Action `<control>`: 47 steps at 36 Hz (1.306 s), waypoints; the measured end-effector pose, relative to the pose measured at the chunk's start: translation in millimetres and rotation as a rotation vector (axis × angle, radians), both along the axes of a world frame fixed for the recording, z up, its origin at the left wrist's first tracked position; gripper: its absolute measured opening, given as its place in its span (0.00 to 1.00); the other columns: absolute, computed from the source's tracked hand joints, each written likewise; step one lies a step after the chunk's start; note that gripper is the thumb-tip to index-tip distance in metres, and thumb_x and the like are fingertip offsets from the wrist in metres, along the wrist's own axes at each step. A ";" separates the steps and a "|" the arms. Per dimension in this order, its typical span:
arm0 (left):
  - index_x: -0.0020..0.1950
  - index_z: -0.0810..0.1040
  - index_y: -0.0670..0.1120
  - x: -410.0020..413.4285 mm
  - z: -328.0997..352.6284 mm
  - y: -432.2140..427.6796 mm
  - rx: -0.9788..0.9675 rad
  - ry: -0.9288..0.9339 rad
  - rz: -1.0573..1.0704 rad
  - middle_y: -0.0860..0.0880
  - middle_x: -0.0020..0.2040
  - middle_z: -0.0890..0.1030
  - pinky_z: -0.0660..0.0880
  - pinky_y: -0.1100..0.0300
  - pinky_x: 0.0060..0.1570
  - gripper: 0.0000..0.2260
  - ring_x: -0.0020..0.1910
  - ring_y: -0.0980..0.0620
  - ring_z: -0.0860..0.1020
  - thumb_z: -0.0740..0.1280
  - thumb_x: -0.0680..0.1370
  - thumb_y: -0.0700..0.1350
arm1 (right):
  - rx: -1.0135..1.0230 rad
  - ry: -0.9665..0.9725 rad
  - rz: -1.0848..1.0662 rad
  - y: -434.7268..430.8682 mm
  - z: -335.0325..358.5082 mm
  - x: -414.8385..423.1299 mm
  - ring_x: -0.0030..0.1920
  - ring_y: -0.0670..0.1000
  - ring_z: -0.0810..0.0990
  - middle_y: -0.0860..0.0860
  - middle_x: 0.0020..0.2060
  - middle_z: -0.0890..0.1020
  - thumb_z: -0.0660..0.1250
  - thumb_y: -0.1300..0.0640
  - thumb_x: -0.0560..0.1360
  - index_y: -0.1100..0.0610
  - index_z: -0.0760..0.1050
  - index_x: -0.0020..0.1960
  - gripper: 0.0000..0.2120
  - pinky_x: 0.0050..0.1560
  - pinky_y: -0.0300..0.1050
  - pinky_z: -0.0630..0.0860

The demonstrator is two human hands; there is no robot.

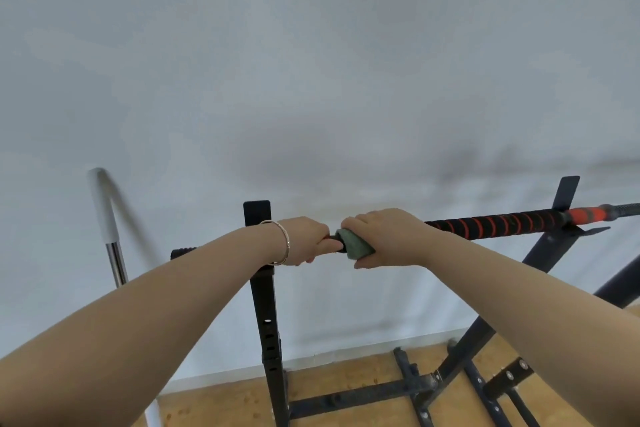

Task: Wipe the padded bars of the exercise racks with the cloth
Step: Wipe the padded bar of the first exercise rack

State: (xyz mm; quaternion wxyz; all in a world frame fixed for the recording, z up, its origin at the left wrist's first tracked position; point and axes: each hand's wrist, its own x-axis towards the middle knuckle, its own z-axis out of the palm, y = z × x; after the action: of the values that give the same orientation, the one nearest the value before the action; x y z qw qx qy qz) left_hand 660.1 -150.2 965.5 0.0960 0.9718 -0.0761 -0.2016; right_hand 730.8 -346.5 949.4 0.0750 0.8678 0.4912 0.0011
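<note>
Two bare forearms nearest: the left forearm (138,322) rises from the lower left corner, the right forearm (519,291) from the lower right. There is a thin bracelet (284,243) on the left wrist.

Left hand (304,241): fingers curled round the padded bar (495,226), gripping it just right of the near upright (263,305). I take this as bracing.

Right hand (384,236): closed over a grey-green cloth (355,248), which is wrapped round the bar and bunched under the palm. The cloth sits right beside the left hand; I cannot tell whether they touch.

Bar: black padding with a red spiral, lying across the two uprights of a black rack. It runs from a short black stub (183,252) left of the near upright to a red section past the far upright (540,253).

Progress, as a judgement:
- The cloth is at the left of the span, and a long stretch of padding to its right lies uncovered.
- Wiped and unwiped padding look alike, so this could be either end of a pass.
- The part under the left hand and the stub cannot be reached until that hand shifts.
- The task says racks, plural, but only one shows plainly. A dark tube at the right edge may belong to another.
- A chrome pole (110,243) with a white top stands at left by the wall. I cannot tell if it counts.
</note>
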 end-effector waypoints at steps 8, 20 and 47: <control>0.52 0.76 0.39 -1.0 1.2 -1.9 0.051 -0.069 -0.001 0.44 0.47 0.82 0.68 0.61 0.33 0.26 0.31 0.51 0.73 0.49 0.84 0.59 | -0.067 0.250 -0.150 14.6 18.1 0.9 0.33 0.47 0.81 0.42 0.32 0.82 0.68 0.45 0.71 0.45 0.71 0.49 0.09 0.34 0.44 0.79; 0.49 0.69 0.43 -1.3 -7.0 -2.4 0.116 -0.123 -0.036 0.45 0.43 0.76 0.68 0.55 0.37 0.18 0.34 0.49 0.71 0.50 0.84 0.57 | -0.181 0.717 -0.278 27.1 37.9 6.6 0.39 0.53 0.87 0.50 0.42 0.87 0.74 0.47 0.70 0.47 0.80 0.54 0.13 0.39 0.47 0.79; 0.68 0.67 0.47 13.3 -34.7 -91.9 0.289 -0.559 0.088 0.50 0.55 0.76 0.71 0.56 0.43 0.29 0.52 0.47 0.77 0.64 0.75 0.66 | 0.204 0.408 -0.402 -41.5 8.6 37.0 0.26 0.53 0.81 0.54 0.30 0.84 0.45 0.46 0.82 0.59 0.73 0.38 0.27 0.39 0.44 0.77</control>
State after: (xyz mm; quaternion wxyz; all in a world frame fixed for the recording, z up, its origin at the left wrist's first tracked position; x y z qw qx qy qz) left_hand 673.4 -242.1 930.9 -0.0591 0.9955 -0.0281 0.0688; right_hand 767.8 -388.0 958.0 -0.1142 0.9329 0.3120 -0.1387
